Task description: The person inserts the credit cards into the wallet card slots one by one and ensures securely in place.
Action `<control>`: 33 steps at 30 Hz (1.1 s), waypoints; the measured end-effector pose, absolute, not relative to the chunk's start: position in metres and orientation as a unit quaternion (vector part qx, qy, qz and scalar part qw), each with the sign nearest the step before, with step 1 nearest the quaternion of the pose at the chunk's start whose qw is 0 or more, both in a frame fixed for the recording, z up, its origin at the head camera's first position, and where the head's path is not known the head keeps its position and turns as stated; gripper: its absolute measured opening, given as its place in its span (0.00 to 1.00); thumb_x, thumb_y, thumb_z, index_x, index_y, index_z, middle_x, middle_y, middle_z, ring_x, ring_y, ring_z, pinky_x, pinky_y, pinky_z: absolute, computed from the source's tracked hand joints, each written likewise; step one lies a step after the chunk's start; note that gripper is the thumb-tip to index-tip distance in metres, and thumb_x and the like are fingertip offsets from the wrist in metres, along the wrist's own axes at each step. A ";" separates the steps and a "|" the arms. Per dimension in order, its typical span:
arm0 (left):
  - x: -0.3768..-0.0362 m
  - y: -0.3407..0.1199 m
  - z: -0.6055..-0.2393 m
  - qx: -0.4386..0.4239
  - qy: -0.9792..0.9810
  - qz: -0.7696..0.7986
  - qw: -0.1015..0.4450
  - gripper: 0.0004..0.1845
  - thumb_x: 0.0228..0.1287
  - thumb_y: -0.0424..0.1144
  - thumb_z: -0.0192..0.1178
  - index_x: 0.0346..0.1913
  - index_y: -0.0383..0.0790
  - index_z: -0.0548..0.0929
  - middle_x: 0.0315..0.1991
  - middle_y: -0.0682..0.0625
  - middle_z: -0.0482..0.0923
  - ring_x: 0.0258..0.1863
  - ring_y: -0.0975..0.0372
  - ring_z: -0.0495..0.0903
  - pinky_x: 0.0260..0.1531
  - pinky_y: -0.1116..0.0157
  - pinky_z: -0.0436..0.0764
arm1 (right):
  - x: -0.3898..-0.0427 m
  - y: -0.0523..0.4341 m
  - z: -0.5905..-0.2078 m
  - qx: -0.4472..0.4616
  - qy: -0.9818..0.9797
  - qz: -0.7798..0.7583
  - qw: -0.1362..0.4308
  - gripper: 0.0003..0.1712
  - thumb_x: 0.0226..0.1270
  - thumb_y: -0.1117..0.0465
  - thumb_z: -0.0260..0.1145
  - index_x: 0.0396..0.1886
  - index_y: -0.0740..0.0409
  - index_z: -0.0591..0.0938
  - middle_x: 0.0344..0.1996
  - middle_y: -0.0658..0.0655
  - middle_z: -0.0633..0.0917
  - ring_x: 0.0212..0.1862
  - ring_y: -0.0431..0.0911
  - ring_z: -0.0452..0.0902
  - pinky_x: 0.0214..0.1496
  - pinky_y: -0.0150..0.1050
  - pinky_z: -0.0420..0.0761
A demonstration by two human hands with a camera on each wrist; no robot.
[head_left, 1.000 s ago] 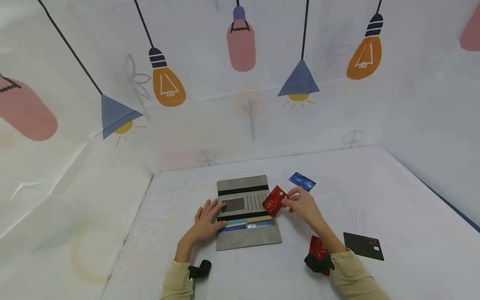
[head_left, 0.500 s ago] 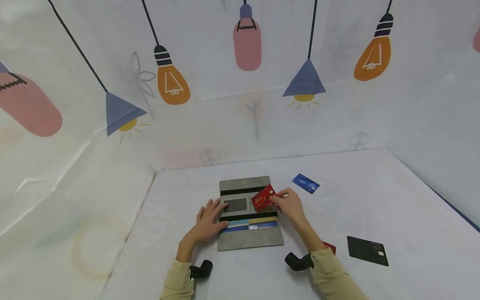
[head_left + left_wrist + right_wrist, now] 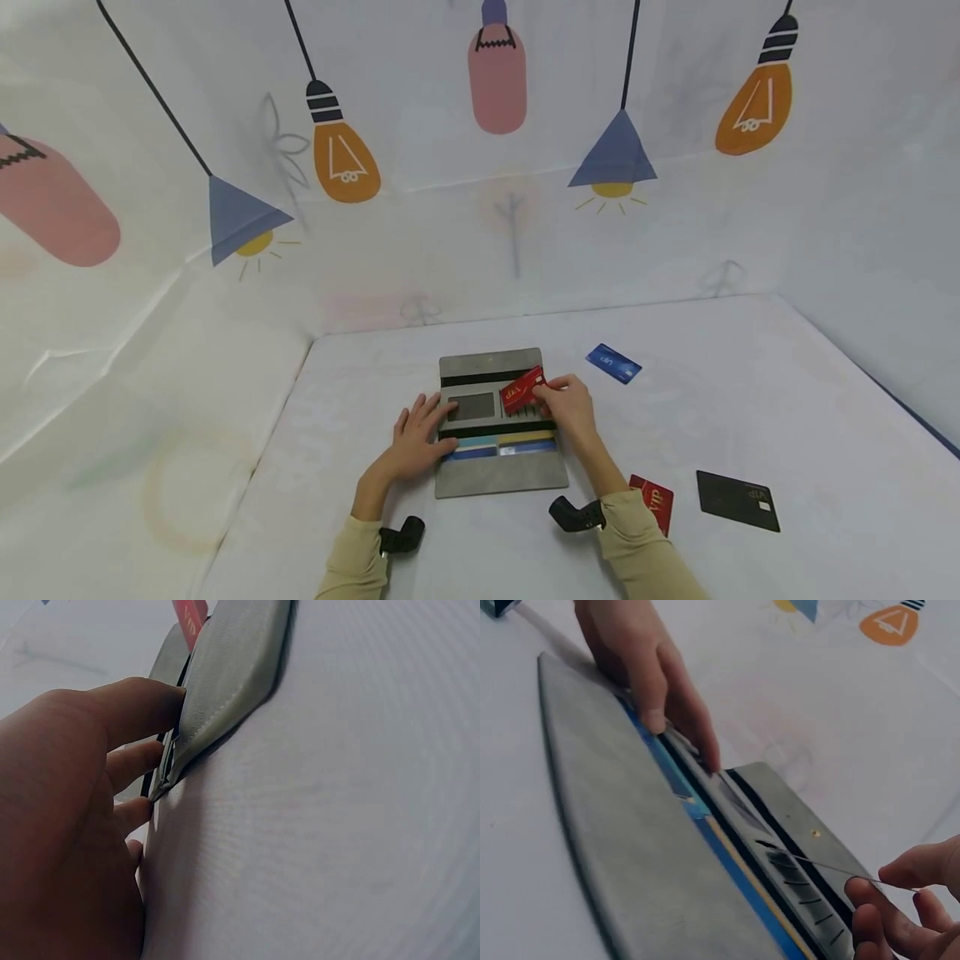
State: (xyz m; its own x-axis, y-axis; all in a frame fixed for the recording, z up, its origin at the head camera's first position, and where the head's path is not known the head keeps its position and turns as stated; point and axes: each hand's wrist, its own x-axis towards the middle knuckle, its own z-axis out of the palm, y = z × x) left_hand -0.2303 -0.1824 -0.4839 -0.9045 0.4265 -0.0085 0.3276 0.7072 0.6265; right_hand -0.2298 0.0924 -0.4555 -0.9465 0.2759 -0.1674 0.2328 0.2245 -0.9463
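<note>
A grey wallet (image 3: 501, 478) lies unfolded on the white table, several cards showing in its lower pockets. My left hand (image 3: 409, 447) rests along its left edge, thumb and fingertips on the wallet. Between the thumb and fingers of my right hand (image 3: 572, 412) is a red VIP card (image 3: 519, 392), pinched at its right end. The card is tilted over the row of narrow slots. In the right wrist view, the card (image 3: 821, 865) appears edge-on, its far end at the slots (image 3: 799, 889); I cannot tell whether it is inside one.
A blue card (image 3: 613, 363) lies beyond my right hand. A second red card (image 3: 656, 503) is partly covered by my right sleeve (image 3: 637, 533), and a black VIP card (image 3: 738, 501) lies farther right. A wall (image 3: 420, 250) printed with lamps rises behind the table.
My right hand has carried the red card leftward from the wallet's right edge to over the slots. The left hand stays on the wallet. The second red card shows more than half a second ago.
</note>
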 end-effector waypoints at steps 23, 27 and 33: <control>-0.232 -0.182 -0.485 0.201 0.920 0.326 0.079 0.32 0.67 0.47 0.59 0.73 0.45 0.68 0.78 0.40 0.50 0.79 0.44 0.37 0.71 0.40 0.35 | -0.226 0.093 -0.465 -0.060 -0.871 0.486 -0.031 0.31 0.65 0.55 0.65 0.64 0.64 0.68 0.46 0.65 0.84 0.39 0.50 0.80 0.45 0.46 0.81; -0.233 -0.181 -0.485 0.199 0.922 0.323 0.078 0.32 0.67 0.47 0.59 0.73 0.44 0.68 0.78 0.40 0.50 0.79 0.44 0.37 0.72 0.40 0.35 | -0.226 0.093 -0.467 -0.055 -0.875 0.480 -0.037 0.35 0.65 0.55 0.65 0.68 0.64 0.65 0.48 0.66 0.83 0.42 0.52 0.80 0.47 0.49 0.81; -0.231 -0.180 -0.483 0.200 0.921 0.324 0.079 0.33 0.67 0.47 0.59 0.73 0.44 0.67 0.78 0.39 0.50 0.79 0.44 0.37 0.71 0.40 0.35 | -0.224 0.094 -0.466 -0.064 -0.871 0.486 -0.040 0.36 0.65 0.58 0.63 0.69 0.64 0.63 0.50 0.67 0.81 0.44 0.53 0.79 0.50 0.50 0.81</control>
State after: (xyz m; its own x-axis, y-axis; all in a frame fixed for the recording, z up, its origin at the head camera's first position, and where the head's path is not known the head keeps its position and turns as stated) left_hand -0.2314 -0.1800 -0.4826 -0.9076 0.4194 -0.0171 0.3165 0.7106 0.6283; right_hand -0.2243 0.0942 -0.4660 -0.9888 0.0721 -0.1308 0.1492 0.5190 -0.8416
